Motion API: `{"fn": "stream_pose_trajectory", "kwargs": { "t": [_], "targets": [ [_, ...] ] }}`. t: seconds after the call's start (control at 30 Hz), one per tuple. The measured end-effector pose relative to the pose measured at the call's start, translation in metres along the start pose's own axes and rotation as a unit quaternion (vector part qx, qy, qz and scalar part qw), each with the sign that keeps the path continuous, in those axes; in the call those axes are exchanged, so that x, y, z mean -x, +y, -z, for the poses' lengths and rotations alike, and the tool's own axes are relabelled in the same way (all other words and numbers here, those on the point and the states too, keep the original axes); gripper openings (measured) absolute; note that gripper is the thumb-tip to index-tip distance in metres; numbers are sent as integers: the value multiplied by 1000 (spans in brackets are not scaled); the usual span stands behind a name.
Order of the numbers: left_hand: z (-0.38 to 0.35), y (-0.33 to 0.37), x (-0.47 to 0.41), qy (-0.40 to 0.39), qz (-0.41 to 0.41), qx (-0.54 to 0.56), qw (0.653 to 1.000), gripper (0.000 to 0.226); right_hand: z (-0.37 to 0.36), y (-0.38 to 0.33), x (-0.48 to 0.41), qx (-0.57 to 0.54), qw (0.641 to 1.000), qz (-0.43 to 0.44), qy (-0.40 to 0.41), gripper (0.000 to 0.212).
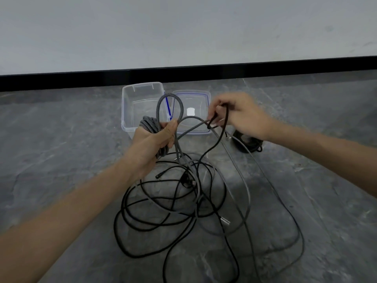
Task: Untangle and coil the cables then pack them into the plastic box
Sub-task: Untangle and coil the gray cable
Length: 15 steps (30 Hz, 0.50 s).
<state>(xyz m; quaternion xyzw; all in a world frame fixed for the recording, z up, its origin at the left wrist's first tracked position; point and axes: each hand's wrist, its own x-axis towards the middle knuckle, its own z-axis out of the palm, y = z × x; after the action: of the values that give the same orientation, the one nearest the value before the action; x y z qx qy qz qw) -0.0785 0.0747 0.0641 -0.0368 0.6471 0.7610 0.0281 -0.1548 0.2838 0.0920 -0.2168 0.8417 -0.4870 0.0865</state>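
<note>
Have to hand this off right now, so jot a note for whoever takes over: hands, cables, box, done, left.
Left hand grips a partly wound gray coil, one loop standing above the thumb.
Right hand pinches a black cable beside the loose gray strand.
Tangle of black and gray cables lies on the floor below both hands.
Plastic box open, nothing seen inside; lid beside it.
A dark coiled bundle lies on the floor behind the right wrist.
Done: gray partly coiled, possibly one bundle.
Left: untangle, coil the rest, pack everything.
</note>
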Motion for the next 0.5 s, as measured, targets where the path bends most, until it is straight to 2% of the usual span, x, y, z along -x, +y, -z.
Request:
{"fn": "stream_pose_trajectory", "kwargs": {
  "t": [0.13,0.17,0.23,0.3,0.4,0.5],
  "targets": [
    [1,-4,1,24,3,-28,999,35,15,-30,-1,-211,971,-79,80,23],
    [1,-6,1,27,3,-39,999,36,20,-37,-2,-293,946,-106,89,19],
    [1,-8,0,31,2,-50,998,36,29,-47,-4,-462,866,-162,97,15],
    [3,-9,-1,39,2,-62,997,34,35,-50,-6,-542,813,-182,111,21],
    [6,-9,-1,35,-3,-78,996,30,43,-52,-10,-567,796,-163,136,23],
    [7,-7,1,38,0,-55,998,26,52,-53,-11,-550,810,-134,154,18]
  ]
}}
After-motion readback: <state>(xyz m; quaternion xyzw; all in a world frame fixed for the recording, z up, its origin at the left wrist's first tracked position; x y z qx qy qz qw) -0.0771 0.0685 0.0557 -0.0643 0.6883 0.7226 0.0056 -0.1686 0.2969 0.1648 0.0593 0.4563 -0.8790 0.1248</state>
